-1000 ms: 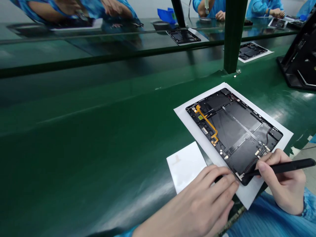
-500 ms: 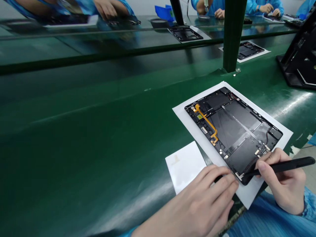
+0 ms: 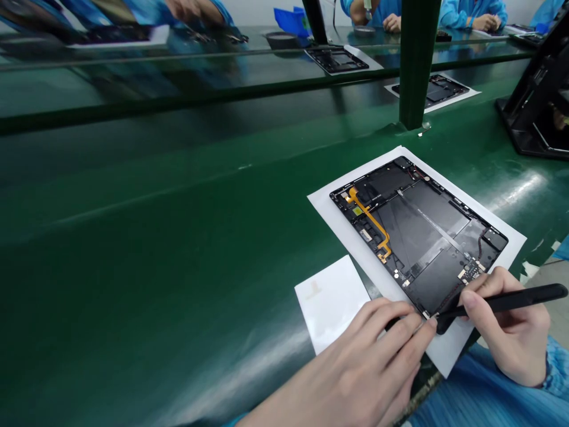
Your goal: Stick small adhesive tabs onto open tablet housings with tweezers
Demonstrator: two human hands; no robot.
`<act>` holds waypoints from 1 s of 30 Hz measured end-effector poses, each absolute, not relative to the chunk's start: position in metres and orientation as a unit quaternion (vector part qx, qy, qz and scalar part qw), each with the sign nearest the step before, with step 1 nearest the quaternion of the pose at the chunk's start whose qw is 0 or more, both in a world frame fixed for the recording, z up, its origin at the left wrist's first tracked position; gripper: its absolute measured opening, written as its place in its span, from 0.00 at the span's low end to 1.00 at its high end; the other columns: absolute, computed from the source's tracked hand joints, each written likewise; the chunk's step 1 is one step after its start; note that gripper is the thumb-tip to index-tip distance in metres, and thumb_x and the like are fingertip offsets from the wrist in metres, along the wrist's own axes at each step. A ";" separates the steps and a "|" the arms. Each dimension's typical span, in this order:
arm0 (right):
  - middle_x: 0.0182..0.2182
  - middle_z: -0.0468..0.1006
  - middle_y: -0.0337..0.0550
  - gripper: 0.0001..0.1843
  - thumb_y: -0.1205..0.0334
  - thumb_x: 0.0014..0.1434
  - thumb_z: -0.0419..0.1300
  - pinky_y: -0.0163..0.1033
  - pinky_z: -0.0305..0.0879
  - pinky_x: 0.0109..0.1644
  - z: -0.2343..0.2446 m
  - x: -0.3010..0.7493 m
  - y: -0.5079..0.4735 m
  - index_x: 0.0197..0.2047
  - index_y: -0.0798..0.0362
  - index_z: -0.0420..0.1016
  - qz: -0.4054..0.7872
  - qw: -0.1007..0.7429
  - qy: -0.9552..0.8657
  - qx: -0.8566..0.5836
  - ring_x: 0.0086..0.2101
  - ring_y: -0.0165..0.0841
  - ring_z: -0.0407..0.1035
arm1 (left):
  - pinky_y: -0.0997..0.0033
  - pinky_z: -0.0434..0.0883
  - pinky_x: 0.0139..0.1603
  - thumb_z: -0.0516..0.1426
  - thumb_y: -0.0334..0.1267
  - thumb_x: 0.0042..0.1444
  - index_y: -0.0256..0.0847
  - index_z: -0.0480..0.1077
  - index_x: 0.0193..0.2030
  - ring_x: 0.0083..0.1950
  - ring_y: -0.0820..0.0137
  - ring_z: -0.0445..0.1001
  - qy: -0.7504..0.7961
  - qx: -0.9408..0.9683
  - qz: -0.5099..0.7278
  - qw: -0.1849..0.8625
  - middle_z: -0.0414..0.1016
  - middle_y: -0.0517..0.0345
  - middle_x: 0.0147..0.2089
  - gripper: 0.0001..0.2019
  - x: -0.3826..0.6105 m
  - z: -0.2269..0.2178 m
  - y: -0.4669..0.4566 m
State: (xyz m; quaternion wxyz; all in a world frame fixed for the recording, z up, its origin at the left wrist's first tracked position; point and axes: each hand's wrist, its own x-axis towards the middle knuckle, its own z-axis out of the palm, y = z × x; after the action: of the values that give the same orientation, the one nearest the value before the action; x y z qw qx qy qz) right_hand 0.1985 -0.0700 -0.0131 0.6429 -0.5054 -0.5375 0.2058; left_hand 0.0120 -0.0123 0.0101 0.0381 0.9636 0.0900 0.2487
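Green ESD worktop (image 3: 133, 284) runs across the view, with a green post (image 3: 416, 65) standing on it and a black stand (image 3: 528, 112) at far right. Further along, co-workers in blue smocks (image 3: 471, 12) sit at the far side. Two more opened tablets (image 3: 438, 89) lie on white sheets out there, and a blue holder (image 3: 291, 21) sits near them.

My unit: opened tablet chassis (image 3: 422, 237), back off, lying flat on a white paper sheet (image 3: 484, 284), right of centre on the worktop and tilted diagonally. Small white card (image 3: 331, 302) with a faint stain lies just beside the sheet, on its left.

Inside the chassis: large dark battery panels, a thin silver strip (image 3: 431, 222) running diagonally across them, an orange flex cable (image 3: 371, 222) at the left, and a small circuit board (image 3: 471, 271) at the near right. Small sticker (image 3: 365, 235) by the flex; no text legible at this size, no brand readable anywhere.

Right hand (image 3: 507, 326) is closed in a pen grip on a black stylus-shaped pry tool (image 3: 511, 302), its tip at the near corner of the chassis. Left hand (image 3: 351, 367) is half open, fingertips (image 3: 422, 329) resting at that same corner, not gripping. My blue sleeve (image 3: 489, 391) shows at bottom right.
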 end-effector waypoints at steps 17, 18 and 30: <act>0.20 0.65 0.35 0.13 0.60 0.62 0.61 0.35 0.56 0.26 -0.002 0.204 -0.070 0.26 0.51 0.69 0.198 0.575 -0.543 -0.579 0.24 0.29 0.62 | 0.54 0.71 0.50 0.38 0.26 0.69 0.22 0.66 0.59 0.51 0.55 0.66 0.110 0.974 0.198 0.014 0.73 0.44 0.47 0.21 0.009 -0.005 -0.020; 0.20 0.65 0.35 0.14 0.60 0.63 0.61 0.34 0.57 0.26 -0.002 0.205 -0.069 0.26 0.51 0.68 0.202 0.570 -0.548 -0.578 0.23 0.28 0.62 | 0.54 0.70 0.50 0.39 0.26 0.69 0.21 0.66 0.59 0.51 0.55 0.66 0.114 0.974 0.195 0.016 0.73 0.44 0.47 0.21 0.009 -0.003 -0.020; 0.22 0.66 0.35 0.12 0.65 0.63 0.59 0.34 0.58 0.26 -0.004 0.200 -0.067 0.27 0.51 0.67 0.206 0.548 -0.604 -0.541 0.24 0.28 0.62 | 0.59 0.70 0.50 0.34 0.29 0.70 0.27 0.70 0.54 0.52 0.56 0.67 0.125 0.962 0.243 0.004 0.74 0.45 0.46 0.25 0.012 -0.013 -0.021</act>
State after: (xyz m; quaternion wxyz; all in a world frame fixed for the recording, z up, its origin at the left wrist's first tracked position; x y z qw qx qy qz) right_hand 0.2004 -0.0671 -0.0037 0.5475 -0.5412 -0.6040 0.2061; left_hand 0.0120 -0.0211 -0.0132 0.0041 0.9619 0.1252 0.2431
